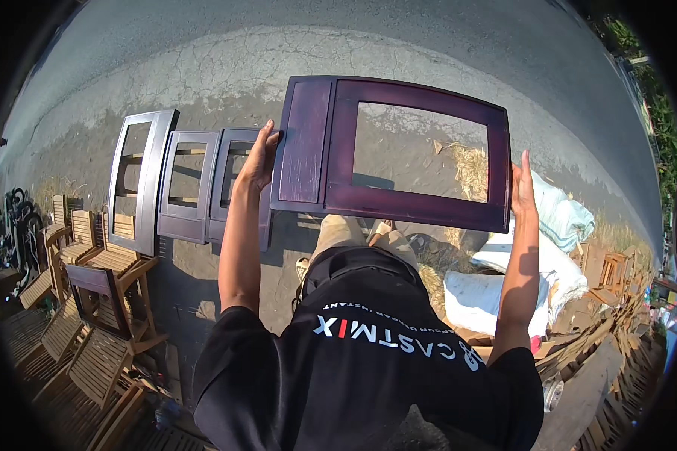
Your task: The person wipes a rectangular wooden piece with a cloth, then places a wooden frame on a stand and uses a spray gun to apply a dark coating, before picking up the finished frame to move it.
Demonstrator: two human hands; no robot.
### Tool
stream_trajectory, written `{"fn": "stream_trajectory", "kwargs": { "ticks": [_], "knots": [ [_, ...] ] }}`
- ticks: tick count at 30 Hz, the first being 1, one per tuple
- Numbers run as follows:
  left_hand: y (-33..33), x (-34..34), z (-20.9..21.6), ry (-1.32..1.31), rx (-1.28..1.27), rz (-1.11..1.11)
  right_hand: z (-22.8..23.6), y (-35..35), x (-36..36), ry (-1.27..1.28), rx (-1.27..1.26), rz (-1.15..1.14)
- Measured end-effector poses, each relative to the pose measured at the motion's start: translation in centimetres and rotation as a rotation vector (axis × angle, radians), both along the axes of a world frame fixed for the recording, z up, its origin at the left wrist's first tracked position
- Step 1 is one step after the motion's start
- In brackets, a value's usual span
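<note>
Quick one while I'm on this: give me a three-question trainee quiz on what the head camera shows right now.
1. True or false: both hands grip the dark purple frame.
2. The left hand holds the frame's: A) solid-panel side, B) top rail, C) open window.
3. What stands on the pavement to the left of the held frame?

Key
1. True; the right hand clasps the opposite edge.
2. A.
3. Three similar dark frames, upright in a row near wooden chairs.
</note>
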State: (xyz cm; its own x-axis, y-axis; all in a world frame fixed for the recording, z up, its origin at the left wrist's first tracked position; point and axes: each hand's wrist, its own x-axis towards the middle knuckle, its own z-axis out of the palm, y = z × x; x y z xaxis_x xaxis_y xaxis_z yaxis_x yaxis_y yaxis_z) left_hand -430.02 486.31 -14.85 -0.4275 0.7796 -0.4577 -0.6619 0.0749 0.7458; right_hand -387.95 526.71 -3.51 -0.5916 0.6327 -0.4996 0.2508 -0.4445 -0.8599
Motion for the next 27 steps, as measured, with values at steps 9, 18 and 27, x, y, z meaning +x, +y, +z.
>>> {"fn": "stream_trajectory", "kwargs": {
  "ticks": [9, 18, 27],
  "knots": [
    [9.2, -12.1, 0.7, -0.032, 0.051, 0.352, -0.7, 21.3, -27.8, 0.018, -0.025, 0.363],
    [15.6, -30.6, 2.0, 0.037, 0.037, 0.507, -0.9, 28.4, -54.8, -0.077, -0.015, 0.415],
    [16.6, -51.6, 1.4, 0.106, -0.052, 0.699, -2.2, 34.4, -90.2, -0.115, -0.060, 0.726]
  ]
}}
